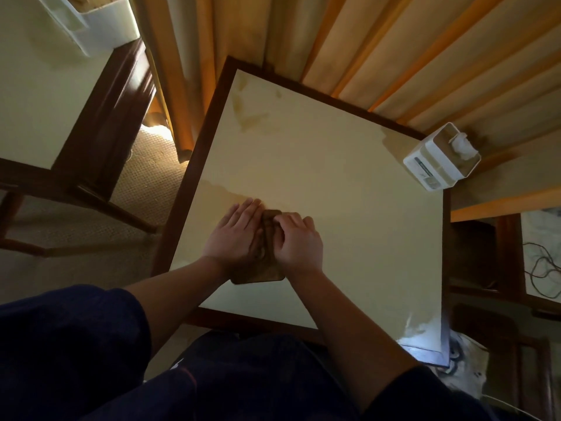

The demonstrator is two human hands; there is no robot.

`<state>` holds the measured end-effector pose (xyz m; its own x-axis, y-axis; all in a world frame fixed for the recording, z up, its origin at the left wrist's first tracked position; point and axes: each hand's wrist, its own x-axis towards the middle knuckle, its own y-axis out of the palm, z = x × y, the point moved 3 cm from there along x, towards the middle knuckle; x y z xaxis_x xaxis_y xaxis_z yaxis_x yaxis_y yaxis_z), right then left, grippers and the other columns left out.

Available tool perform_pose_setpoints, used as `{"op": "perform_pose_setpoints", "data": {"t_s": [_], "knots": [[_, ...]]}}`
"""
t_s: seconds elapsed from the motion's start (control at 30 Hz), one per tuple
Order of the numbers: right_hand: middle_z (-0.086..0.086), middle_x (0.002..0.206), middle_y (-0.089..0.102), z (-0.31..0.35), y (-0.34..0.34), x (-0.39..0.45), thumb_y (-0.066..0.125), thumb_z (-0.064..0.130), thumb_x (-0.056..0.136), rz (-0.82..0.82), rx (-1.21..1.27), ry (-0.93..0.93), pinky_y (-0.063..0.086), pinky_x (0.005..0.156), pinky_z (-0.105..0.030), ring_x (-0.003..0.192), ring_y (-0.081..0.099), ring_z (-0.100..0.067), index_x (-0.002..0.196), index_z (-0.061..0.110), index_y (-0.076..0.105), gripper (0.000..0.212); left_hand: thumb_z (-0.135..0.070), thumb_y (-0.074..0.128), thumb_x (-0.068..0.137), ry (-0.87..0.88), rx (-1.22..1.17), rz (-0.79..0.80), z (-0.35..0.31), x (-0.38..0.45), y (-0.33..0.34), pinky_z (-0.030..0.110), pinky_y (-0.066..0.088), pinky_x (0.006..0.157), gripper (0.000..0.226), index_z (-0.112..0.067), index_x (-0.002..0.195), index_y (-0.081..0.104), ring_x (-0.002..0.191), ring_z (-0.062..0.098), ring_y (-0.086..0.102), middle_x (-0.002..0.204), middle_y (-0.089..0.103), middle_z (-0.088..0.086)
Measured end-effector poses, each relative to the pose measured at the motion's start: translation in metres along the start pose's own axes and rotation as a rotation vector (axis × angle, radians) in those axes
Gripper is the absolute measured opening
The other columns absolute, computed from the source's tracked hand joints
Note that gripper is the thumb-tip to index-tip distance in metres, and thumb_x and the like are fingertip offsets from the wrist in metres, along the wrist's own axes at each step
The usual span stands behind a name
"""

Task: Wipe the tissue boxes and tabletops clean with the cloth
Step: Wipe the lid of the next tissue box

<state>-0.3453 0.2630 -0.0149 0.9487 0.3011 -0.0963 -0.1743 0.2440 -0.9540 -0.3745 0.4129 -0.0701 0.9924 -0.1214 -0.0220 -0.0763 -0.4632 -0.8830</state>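
Observation:
A brown folded cloth [267, 238] lies on the cream tabletop [349, 208], which has a dark wood rim. My left hand [236, 235] lies flat on the cloth's left half, fingers straight and pointing away from me. My right hand [296, 241] sits on the cloth's right half, its fingers bent over the cloth's far edge. A white tissue box [441, 156] with a tissue sticking out stands at the table's far right corner. Wet streaks show on the tabletop beyond my hands.
A second cream table [36, 95] with a dark frame stands at the left, with a white box [91, 22] at its far edge. Pleated curtains [394, 56] hang behind. Another surface with a tangled cord [543, 268] lies at the right. Carpet shows between the tables.

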Motion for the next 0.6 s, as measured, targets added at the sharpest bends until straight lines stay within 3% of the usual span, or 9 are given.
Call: {"op": "perform_pose_setpoints", "data": {"t_s": [0.13, 0.23, 0.3, 0.43, 0.6], "knots": [[0.002, 0.105, 0.069, -0.003, -0.009, -0.034, 0.045, 0.036, 0.102, -0.017, -0.089, -0.073, 0.051, 0.067, -0.039, 0.089, 0.06, -0.028, 0.099, 0.026, 0.07, 0.027, -0.039, 0.024, 0.108, 0.053, 0.028, -0.025, 0.005, -0.001, 0.002, 0.039, 0.008, 0.129, 0.062, -0.004, 0.158, 0.036, 0.156, 0.026, 0.025, 0.164, 0.038, 0.014], [0.006, 0.101, 0.068, -0.01, -0.013, -0.052, 0.065, 0.037, 0.092, 0.105, -0.171, -0.11, 0.049, 0.067, -0.037, 0.087, 0.062, -0.023, 0.093, 0.03, 0.07, 0.008, -0.041, 0.019, 0.11, 0.031, 0.034, -0.021, 0.002, -0.002, 0.002, 0.042, 0.012, 0.13, 0.062, -0.006, 0.16, 0.032, 0.158, 0.023, 0.018, 0.167, 0.032, 0.011], [0.008, 0.1, 0.068, -0.01, -0.017, -0.056, 0.08, 0.039, 0.082, 0.228, -0.175, -0.089, 0.047, 0.069, -0.035, 0.087, 0.064, -0.02, 0.091, 0.033, 0.071, 0.013, -0.041, 0.018, 0.11, 0.029, 0.059, -0.02, 0.002, -0.002, 0.002, 0.041, 0.012, 0.13, 0.062, -0.007, 0.16, 0.033, 0.158, 0.023, 0.02, 0.167, 0.033, 0.011], [0.006, 0.103, 0.069, -0.003, -0.031, -0.048, 0.062, 0.039, 0.098, 0.352, -0.13, -0.09, 0.043, 0.083, -0.035, 0.093, 0.065, -0.018, 0.103, 0.028, 0.077, 0.019, -0.04, 0.021, 0.11, 0.043, 0.039, -0.008, 0.006, 0.002, 0.002, 0.034, 0.004, 0.127, 0.061, -0.004, 0.156, 0.04, 0.154, 0.028, 0.03, 0.161, 0.042, 0.015], [0.003, 0.091, 0.067, 0.011, -0.035, -0.021, 0.061, 0.035, 0.096, 0.412, -0.158, -0.034, 0.039, 0.096, -0.041, 0.09, 0.067, -0.023, 0.09, 0.024, 0.066, 0.013, -0.049, 0.011, 0.11, 0.005, -0.028, -0.003, 0.002, 0.001, -0.002, 0.036, 0.009, 0.128, 0.07, -0.005, 0.155, 0.041, 0.153, 0.028, 0.032, 0.16, 0.044, 0.015]]}}
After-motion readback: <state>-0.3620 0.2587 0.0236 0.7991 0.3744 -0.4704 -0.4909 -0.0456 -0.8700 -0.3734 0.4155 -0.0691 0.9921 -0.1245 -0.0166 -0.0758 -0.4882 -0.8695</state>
